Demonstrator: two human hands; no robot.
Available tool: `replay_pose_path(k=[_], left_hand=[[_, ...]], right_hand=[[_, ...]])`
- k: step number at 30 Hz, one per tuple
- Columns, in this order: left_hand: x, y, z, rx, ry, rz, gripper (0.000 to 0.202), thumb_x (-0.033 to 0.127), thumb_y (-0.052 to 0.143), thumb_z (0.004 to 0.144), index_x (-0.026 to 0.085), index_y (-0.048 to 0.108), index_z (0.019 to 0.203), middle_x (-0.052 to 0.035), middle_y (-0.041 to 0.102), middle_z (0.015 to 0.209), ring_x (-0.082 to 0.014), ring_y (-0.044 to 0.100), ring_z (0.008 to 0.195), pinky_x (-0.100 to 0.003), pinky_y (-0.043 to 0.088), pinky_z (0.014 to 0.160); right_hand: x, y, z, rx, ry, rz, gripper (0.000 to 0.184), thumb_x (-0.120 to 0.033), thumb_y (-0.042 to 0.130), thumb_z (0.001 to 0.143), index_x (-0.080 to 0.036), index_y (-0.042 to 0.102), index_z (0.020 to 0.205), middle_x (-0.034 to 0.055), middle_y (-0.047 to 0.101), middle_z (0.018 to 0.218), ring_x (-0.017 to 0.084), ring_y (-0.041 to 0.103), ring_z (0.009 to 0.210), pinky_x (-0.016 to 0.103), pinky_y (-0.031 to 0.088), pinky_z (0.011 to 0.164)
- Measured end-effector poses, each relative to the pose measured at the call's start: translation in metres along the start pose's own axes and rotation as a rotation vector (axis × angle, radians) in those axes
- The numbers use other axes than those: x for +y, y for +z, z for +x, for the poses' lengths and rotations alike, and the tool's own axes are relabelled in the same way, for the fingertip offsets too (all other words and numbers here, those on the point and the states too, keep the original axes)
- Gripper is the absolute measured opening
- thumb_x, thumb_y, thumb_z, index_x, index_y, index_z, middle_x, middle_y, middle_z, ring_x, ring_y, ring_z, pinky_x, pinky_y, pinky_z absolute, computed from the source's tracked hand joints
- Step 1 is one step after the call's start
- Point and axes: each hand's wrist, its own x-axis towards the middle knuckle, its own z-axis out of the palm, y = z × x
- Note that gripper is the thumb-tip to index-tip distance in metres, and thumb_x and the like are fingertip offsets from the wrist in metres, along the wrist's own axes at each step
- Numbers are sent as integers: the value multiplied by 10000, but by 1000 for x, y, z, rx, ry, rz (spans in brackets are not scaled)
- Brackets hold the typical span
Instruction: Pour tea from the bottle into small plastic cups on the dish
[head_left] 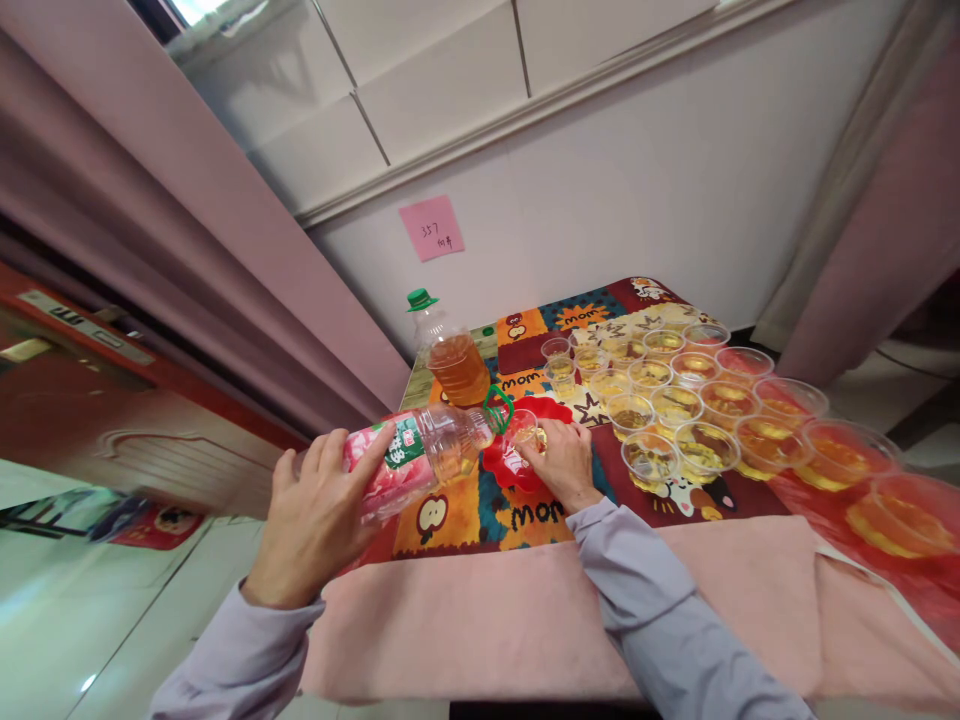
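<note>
My left hand (319, 510) is wrapped round a large clear plastic bottle (442, 445) with a pink and green label. The bottle lies tipped to the right, its green-ringed neck at the rim of a clear plastic cup (519, 428). Some yellowish liquid shows inside the bottle's shoulder. My right hand (564, 460) grips that cup from the right, over a red scalloped plate (501, 475). A little liquid appears in the cup; its base is partly hidden by my fingers.
Behind stands a second bottle (456, 368) with amber liquid and a green cap. Rows of clear cups (679, 405) holding yellow liquid fill the table's right side. A patterned tablecloth (517, 515) and pink cloth (480, 620) cover the table. A wooden door (150, 400) is at left.
</note>
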Motion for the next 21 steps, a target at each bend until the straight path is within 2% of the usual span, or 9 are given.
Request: replay_pose_path(k=[21], left_hand=[[3,-13,6,10,4,-29,756,320,673,883,239,504,1615,-259,609,1340,-443,585,1256,-641,447,1067]], right_hand=[[1,1,1,1,-3,25,323,-432,747,948,-196,726,1168,122,811,1169,293,708,1125,448,317,1118]])
